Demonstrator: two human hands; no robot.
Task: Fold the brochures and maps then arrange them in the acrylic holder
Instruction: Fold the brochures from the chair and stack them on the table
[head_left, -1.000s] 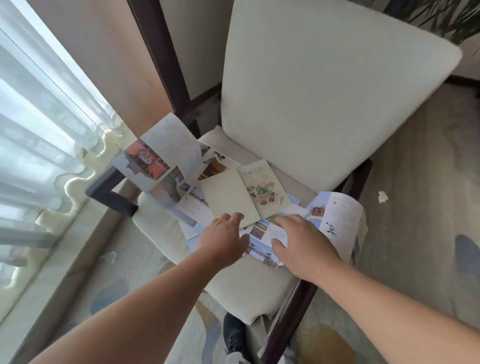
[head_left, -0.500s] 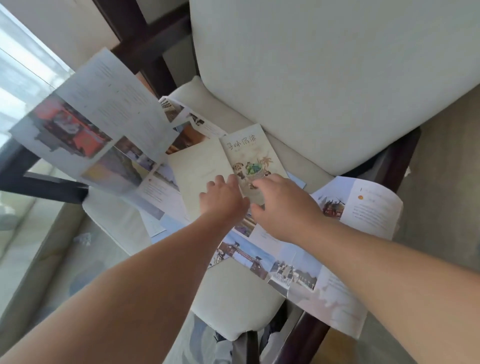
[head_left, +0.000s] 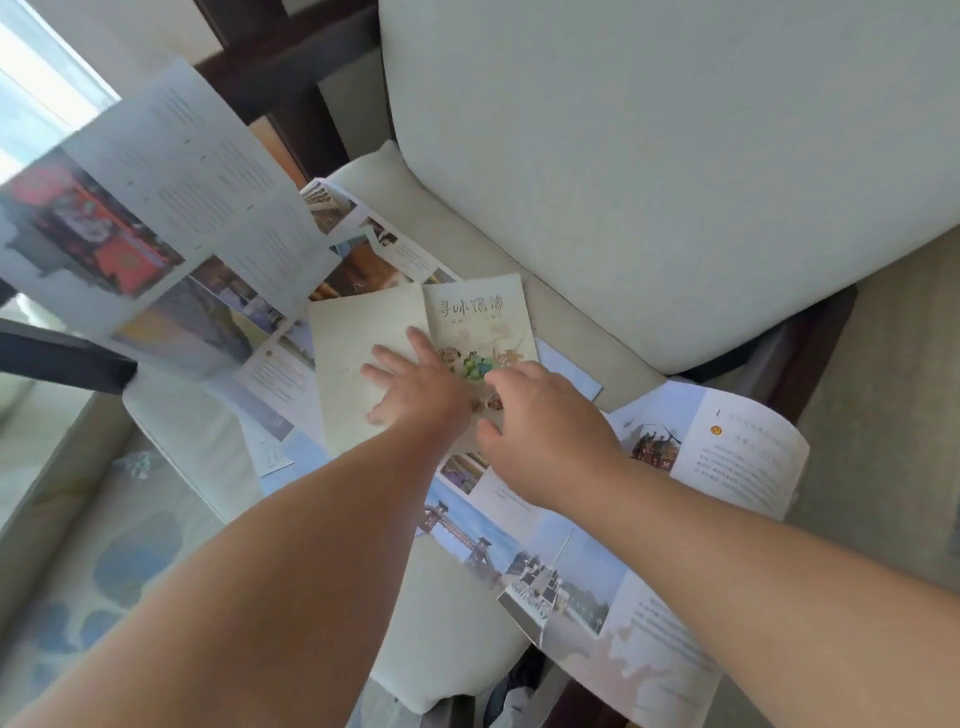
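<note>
Left hand (head_left: 415, 384): fingers spread straight, palm down, pressing the blank left panel of the cream brochure (head_left: 363, 332).
Right hand (head_left: 545, 421): fingers bent onto the illustrated right panel, just beside the left hand (whether they pinch the paper cannot be told).
Cream brochure: open, lying on top of other unfolded sheets on the seat cushion (head_left: 452, 623), near the back cushion (head_left: 649, 156).
Long photo brochure (head_left: 561, 571): unfolded beneath both wrists, overhanging the seat's edge.
Red-photo sheet (head_left: 171, 208): at left, raised and tilted.
</note>
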